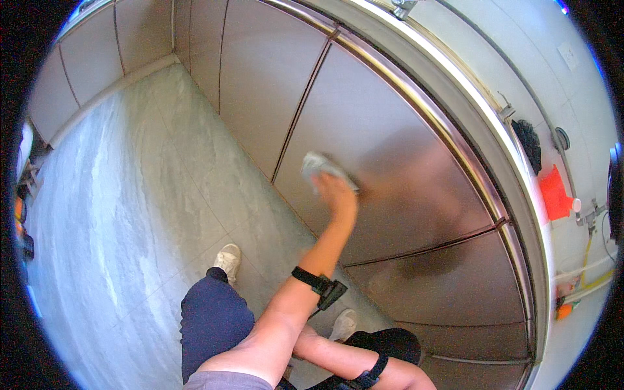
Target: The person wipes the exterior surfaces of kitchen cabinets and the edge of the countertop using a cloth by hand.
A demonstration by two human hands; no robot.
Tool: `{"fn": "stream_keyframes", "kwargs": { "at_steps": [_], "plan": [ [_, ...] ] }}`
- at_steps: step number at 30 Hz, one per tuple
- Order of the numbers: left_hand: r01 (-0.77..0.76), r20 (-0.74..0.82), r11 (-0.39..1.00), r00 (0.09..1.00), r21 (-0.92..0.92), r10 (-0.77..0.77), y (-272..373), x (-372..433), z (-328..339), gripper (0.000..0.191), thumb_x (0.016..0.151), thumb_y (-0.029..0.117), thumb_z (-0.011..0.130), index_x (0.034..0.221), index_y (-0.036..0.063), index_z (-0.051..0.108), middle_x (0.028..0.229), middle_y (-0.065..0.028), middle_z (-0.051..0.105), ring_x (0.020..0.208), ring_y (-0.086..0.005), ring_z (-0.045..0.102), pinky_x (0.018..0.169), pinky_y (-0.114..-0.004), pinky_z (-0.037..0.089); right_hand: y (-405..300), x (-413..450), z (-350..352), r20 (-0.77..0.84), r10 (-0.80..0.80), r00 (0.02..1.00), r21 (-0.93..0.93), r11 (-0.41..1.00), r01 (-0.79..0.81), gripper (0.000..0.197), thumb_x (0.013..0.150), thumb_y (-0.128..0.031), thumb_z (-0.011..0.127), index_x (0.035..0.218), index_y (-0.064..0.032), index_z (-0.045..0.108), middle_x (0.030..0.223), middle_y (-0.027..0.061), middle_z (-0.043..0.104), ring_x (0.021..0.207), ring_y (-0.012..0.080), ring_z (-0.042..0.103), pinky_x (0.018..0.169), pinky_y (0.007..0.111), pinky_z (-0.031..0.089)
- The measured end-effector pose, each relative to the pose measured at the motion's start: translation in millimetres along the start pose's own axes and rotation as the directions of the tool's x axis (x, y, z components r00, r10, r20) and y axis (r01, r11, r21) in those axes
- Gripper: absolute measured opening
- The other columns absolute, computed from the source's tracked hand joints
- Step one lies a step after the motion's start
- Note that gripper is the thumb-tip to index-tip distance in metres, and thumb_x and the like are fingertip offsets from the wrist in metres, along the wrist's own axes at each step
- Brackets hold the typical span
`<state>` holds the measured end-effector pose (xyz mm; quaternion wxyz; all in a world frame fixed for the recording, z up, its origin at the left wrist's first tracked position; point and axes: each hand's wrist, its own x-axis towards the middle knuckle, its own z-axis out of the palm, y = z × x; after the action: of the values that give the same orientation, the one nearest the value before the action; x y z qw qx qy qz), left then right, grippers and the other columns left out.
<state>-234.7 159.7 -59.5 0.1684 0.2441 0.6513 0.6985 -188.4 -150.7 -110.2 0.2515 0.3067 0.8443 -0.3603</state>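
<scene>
My left hand (pixel 334 187) presses a pale, folded cloth (pixel 314 165) against a brushed metal cabinet panel (pixel 380 107); hand and cloth are blurred. The left arm stretches across the lower middle, with a black strap and small device (pixel 329 290) on the forearm. Below it, my right forearm (pixel 336 351) crosses in from the lower right, also wearing a black strap (pixel 378 368). The right hand is hidden behind the left arm. A dim reflection shows on the panel right of the cloth.
Grey tiled floor (pixel 161 195) spreads to the left, my shoe (pixel 228 261) on it. A shiny rail (pixel 419 97) runs along the cabinet's top edge. Beyond the counter edge are a red plastic object (pixel 555 195), a black bundle (pixel 527 144) and wall pipes (pixel 592 214).
</scene>
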Motion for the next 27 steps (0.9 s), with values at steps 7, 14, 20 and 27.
{"fn": "stream_keyframes", "kwargs": {
  "at_steps": [7,14,20,27],
  "plan": [
    [-0.668,0.283,0.73,0.68,-0.144,0.677,152,-34,-44,0.058,0.077,0.018,0.049,0.131,0.012,0.028,0.137,-0.025,0.013,0.128,-0.0395,0.009,0.097,-0.059,0.002,-12,6,-20,-0.068,0.091,0.994,0.797,0.603,-0.001,0.017,0.086,-0.014,0.049,0.101,-0.0079,0.051,0.103,0.0057,0.052,0.094,0.0131,0.045,0.081,0.028,0.039],
    [-0.186,-0.009,0.982,0.983,0.027,0.186,28,-8,0,0.056,0.082,0.022,0.041,0.132,0.0037,0.024,0.137,-0.0223,0.015,0.127,-0.0368,0.013,0.1,-0.052,0.008,-4,-1,-18,0.058,0.239,0.969,0.973,0.205,-0.109,0.029,0.086,-0.022,0.048,0.112,-0.0111,0.046,0.117,0.0064,0.045,0.103,0.0182,0.043,0.09,0.031,0.034],
    [0.419,-0.034,0.904,0.905,-0.088,-0.423,-165,-4,-19,0.055,0.088,0.028,0.031,0.133,0.0012,0.015,0.132,-0.0225,0.027,0.124,-0.0341,0.023,0.101,-0.041,0.021,-7,12,15,-0.015,0.076,0.997,-0.064,0.995,-0.077,0.043,0.08,-0.045,0.043,0.112,-0.0168,0.05,0.122,0.0122,0.046,0.11,0.0259,0.046,0.087,0.038,0.04],
    [0.323,0.302,0.717,0.745,0.617,-0.595,-75,-52,0,0.063,0.088,0.027,0.037,0.132,-0.0047,0.005,0.136,-0.0281,0.008,0.124,-0.044,0.015,0.1,-0.047,0.019,-43,-13,-3,0.137,0.26,0.956,0.939,0.274,-0.209,0.035,0.086,-0.038,0.041,0.111,-0.0143,0.051,0.116,0.0076,0.05,0.103,0.0185,0.048,0.089,0.03,0.037]
  ]
}}
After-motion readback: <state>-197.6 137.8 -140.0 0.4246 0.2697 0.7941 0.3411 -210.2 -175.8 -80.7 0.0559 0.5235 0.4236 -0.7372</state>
